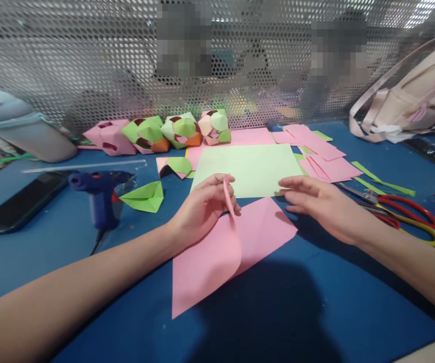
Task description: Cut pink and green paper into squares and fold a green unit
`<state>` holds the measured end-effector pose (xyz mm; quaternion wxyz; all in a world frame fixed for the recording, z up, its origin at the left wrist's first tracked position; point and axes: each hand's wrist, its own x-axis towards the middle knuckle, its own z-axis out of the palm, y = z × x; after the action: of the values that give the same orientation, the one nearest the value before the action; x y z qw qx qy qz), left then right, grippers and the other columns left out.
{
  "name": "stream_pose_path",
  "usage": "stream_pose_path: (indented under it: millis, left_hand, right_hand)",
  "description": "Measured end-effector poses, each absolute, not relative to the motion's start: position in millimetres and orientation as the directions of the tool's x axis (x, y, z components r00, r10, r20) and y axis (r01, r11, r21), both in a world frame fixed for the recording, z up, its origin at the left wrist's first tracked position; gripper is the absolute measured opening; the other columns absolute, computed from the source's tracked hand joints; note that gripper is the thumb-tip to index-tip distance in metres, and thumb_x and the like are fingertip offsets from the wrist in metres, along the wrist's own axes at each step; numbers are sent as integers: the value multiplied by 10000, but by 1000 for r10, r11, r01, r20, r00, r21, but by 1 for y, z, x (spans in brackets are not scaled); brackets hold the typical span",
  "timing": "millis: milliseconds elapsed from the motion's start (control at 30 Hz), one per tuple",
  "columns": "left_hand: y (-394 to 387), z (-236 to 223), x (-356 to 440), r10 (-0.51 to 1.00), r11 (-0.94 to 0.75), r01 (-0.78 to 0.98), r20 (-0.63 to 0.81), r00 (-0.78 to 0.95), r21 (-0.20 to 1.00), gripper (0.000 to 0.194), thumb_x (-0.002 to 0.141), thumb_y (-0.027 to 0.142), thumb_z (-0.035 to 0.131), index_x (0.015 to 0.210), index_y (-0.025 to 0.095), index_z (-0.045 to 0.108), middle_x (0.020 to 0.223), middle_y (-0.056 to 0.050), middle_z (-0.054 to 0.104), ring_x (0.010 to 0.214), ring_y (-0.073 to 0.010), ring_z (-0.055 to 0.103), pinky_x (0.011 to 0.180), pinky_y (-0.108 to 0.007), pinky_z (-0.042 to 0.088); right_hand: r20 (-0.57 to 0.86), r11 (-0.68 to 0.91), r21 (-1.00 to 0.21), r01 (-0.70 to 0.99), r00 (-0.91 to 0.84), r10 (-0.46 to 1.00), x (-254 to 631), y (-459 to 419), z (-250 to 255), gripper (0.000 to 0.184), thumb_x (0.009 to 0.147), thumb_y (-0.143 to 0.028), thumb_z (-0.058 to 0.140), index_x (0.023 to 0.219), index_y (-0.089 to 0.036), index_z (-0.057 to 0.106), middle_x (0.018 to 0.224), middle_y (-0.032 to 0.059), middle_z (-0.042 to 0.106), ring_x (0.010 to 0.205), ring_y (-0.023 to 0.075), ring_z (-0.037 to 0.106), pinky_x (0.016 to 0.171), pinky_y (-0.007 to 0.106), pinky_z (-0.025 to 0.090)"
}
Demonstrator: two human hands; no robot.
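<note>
My left hand (208, 206) has its fingers closed on the raised edge of a sheet of pink paper (206, 272). The paper bends upward in the middle, and its right part lies on the blue table. To the right, my right hand (319, 206) is open, fingers stretched out toward the left, holding nothing. Just beyond both hands lies a flat sheet of light green paper (248, 166). A folded green paper piece (147, 196) rests left of my left hand.
A blue glue gun (102, 194) stands at left beside a dark phone (20, 201). Several folded paper shapes (145, 133) line the back, near cut pink paper (312, 141). Scissors (410, 212) with red and yellow handles lie right. A perforated metal screen (126, 60) rises behind.
</note>
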<state>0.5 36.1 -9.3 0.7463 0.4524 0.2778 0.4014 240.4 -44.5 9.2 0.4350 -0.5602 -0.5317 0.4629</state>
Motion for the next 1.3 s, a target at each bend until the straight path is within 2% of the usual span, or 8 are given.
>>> stream_pose_path:
  millis: [100,200,433,667,833,933,1133,1300]
  left_hand:
    - [36,-13,0,845,248,-322,-42,533,914,241,746,110,604,975,184,606,690,32,556,613,-157,606,691,-364,569]
    - [35,-17,0,844,224,-292,-35,536,930,220,770,135,625,985,185,621,689,29,569,616,-152,602,691,-348,562]
    - [29,-3,1,866,203,-331,-12,500,922,292,695,79,696,964,179,640,742,31,601,642,-90,574,630,-208,495]
    - [30,-2,4,928,136,-239,-39,370,961,229,705,115,718,904,175,622,721,44,598,569,-57,525,532,-160,416]
    - [23,-11,7,915,234,-186,-152,375,954,316,719,156,726,1007,180,599,849,7,669,696,-108,631,615,-206,493]
    - [16,-11,8,919,240,-216,-150,364,947,306,739,159,717,1016,181,587,870,7,676,718,-112,642,663,-228,521]
    - [6,-13,11,916,161,-195,-73,395,967,243,801,223,721,998,192,582,940,10,669,803,-111,644,741,-236,526]
    - [4,-14,12,904,60,-121,-3,428,991,199,823,202,690,970,181,558,880,21,643,788,-95,619,713,-210,500]
  right_hand:
    - [-181,-175,-975,-137,38,983,235,-41,7,240,823,-340,679,1010,-193,648,1218,126,669,1184,285,627,799,419,608]
    - [-219,-201,-960,-197,73,973,226,-42,-5,271,746,-267,744,986,-186,647,1207,133,682,1157,278,646,844,413,595]
    - [72,65,-985,159,36,997,239,-26,-13,508,706,-159,712,1200,-209,606,1317,125,650,1239,265,610,924,426,565]
    - [235,75,-944,320,497,835,312,31,-30,447,669,-211,716,1110,-176,659,1188,136,712,1113,313,671,842,466,611]
    - [369,138,-893,428,522,769,309,25,-27,515,700,-263,734,1198,-196,618,1370,158,598,1293,346,547,1034,561,498]
    - [479,289,-827,482,336,811,283,4,-18,457,779,-354,732,1203,-235,608,1390,119,580,1323,300,514,1124,550,410]
    - [93,78,-988,137,107,990,236,-24,-19,515,785,-434,749,1218,-212,580,1162,95,673,954,183,658,915,410,516]
    - [45,44,-999,24,55,997,236,-20,-20,212,763,-363,775,799,-181,674,678,-29,621,645,105,543,677,292,437]
